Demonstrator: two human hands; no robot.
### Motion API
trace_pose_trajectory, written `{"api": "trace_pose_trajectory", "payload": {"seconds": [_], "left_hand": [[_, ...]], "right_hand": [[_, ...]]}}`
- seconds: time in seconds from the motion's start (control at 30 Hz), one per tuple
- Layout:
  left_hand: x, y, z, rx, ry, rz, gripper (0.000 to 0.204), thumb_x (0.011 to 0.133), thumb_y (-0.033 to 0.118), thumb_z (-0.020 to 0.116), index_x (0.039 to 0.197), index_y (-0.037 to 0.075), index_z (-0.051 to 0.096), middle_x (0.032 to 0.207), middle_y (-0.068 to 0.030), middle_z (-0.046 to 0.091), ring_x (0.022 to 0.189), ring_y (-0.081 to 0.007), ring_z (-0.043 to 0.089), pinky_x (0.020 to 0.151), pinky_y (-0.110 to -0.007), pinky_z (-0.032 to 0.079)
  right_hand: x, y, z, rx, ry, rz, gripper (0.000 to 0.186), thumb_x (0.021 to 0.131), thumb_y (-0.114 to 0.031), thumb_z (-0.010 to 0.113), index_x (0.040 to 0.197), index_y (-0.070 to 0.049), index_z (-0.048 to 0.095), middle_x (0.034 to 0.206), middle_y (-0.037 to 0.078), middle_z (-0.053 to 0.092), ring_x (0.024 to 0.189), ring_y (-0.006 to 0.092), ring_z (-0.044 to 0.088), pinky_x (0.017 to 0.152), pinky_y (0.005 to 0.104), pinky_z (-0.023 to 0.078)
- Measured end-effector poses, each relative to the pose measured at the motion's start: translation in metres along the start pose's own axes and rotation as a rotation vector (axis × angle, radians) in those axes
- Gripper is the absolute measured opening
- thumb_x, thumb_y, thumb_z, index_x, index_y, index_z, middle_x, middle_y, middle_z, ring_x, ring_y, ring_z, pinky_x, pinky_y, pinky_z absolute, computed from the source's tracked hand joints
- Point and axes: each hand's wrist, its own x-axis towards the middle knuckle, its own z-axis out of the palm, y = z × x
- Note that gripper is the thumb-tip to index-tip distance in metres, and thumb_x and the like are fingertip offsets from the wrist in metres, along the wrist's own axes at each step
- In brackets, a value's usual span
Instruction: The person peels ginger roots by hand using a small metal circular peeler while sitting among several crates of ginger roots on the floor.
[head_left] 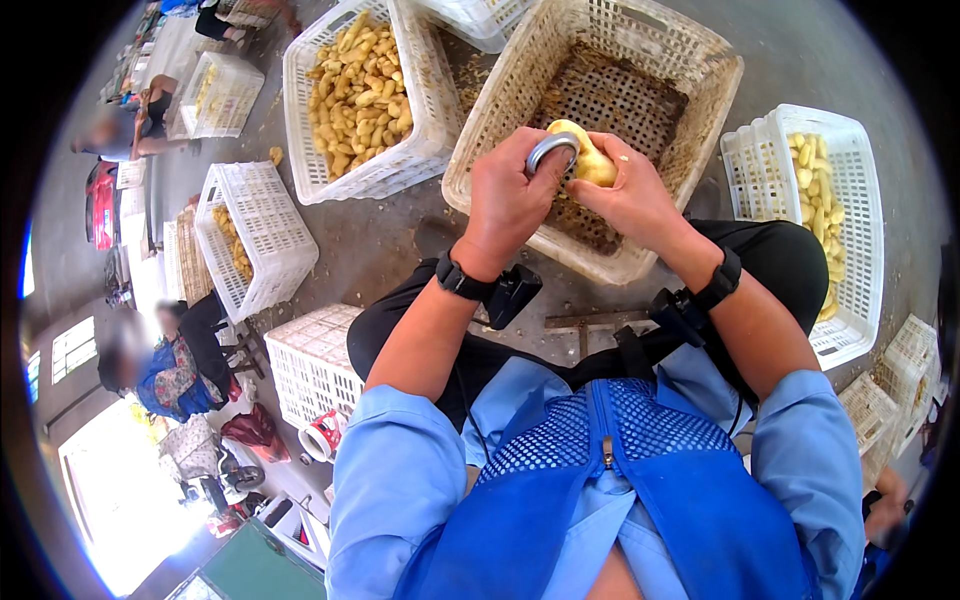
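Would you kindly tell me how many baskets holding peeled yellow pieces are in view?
4, possibly more hidden: a full white basket upper left, one at right, one at left, one far upper left. The dirty basket beneath both hands looks empty.

Bright daylight, fisheye-bent dark rim

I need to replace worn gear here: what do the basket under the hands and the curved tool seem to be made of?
The basket looks like moulded plastic, off-white and dirt-stained: its walls are a regular lattice of holes. The curved tool in the left hand seems to be bare metal, grey with a bright sheen, set against the pale yellow root that the right hand holds.
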Motion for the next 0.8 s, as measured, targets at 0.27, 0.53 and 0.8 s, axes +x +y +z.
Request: {"api": "trace_pose_trajectory", "payload": {"seconds": [0.27,0.53,0.8], "left_hand": [[-0.001,-0.01,0.003,0.165,0.012,0.343,0.01,0.089,0.011,0.075,0.096,0.004,0.07,0.08,-0.012,0.068,0.065,-0.0247,0.065,0.06,-0.034,0.051],[-0.001,-0.012,0.022,0.167,0.002,0.134,0.009,0.091,0.014,0.072,0.095,0.006,0.069,0.079,-0.0123,0.067,0.064,-0.0308,0.064,0.058,-0.037,0.051],[0.006,-0.03,0.022,0.308,0.019,0.415,0.007,0.092,0.013,0.069,0.095,0.007,0.069,0.08,-0.0136,0.067,0.065,-0.0334,0.065,0.058,-0.039,0.051]], "right_hand": [[0.001,-0.003,0.002,0.025,-0.013,-0.049,0.057,0.082,-0.024,0.075,0.13,0.002,0.057,0.113,0.017,0.07,0.1,0.0264,0.069,0.087,0.0355,0.053],[-0.002,0.003,-0.004,-0.503,0.152,-0.256,0.058,0.081,-0.027,0.074,0.129,0.002,0.058,0.114,0.022,0.068,0.103,0.0361,0.068,0.086,0.0403,0.053],[0.008,0.015,-0.004,0.259,-0.071,0.04,0.04,0.089,-0.021,0.068,0.123,0.0,0.061,0.095,0.003,0.066,0.08,0.0114,0.06,0.069,0.0265,0.049]]}}
